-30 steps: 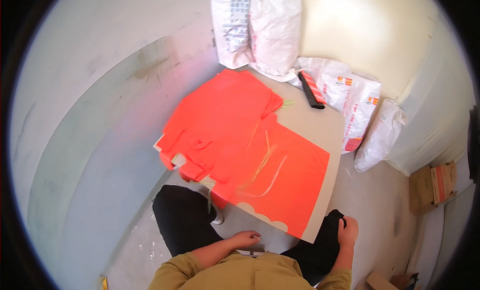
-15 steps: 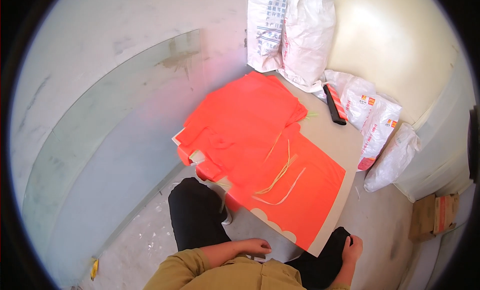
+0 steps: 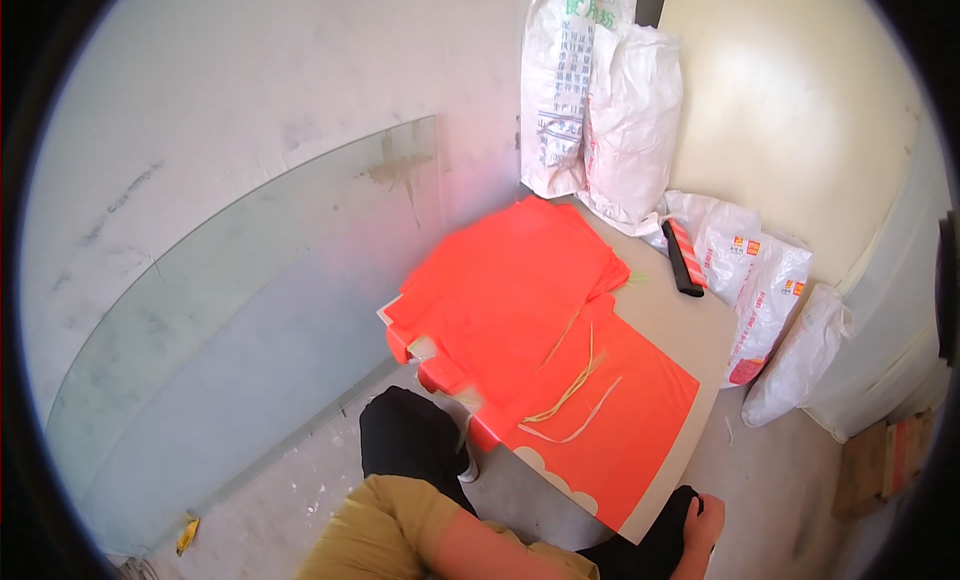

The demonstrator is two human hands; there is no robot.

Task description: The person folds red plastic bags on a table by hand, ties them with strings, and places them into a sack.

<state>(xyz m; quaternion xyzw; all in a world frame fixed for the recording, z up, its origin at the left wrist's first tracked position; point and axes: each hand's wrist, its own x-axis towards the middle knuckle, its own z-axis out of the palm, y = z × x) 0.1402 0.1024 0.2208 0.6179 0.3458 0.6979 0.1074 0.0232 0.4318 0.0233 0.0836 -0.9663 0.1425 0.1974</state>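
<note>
My right hand [image 3: 704, 522] rests against my right knee [image 3: 668, 520], beside the table's near right corner. Its fingers look bent but are partly hidden, so I cannot tell whether it is open or closed. Across my lap lies my left forearm [image 3: 485, 548]; the left hand itself is out of the picture below. In front of me a stack of bright orange-red sheets [image 3: 510, 280], fabric or thin plastic, covers much of the tan tabletop [image 3: 665, 330]. A flatter orange-red sheet [image 3: 640, 400] lies nearer, with yellow-green strands [image 3: 572, 388] and a pale strand [image 3: 592, 416] on it.
A black object with a red-and-white striped side [image 3: 683, 260] lies at the table's far right edge. White woven sacks [image 3: 632, 130] stand behind it; plastic bags [image 3: 765, 300] sit to the right. A glass panel [image 3: 250, 310] leans on the left wall. Cardboard boxes [image 3: 880, 465] are at lower right.
The whole view has shifted, so the table and sacks appear lower and slightly right. My left hand has dropped out at the lower edge. My right hand stays by the knee.
</note>
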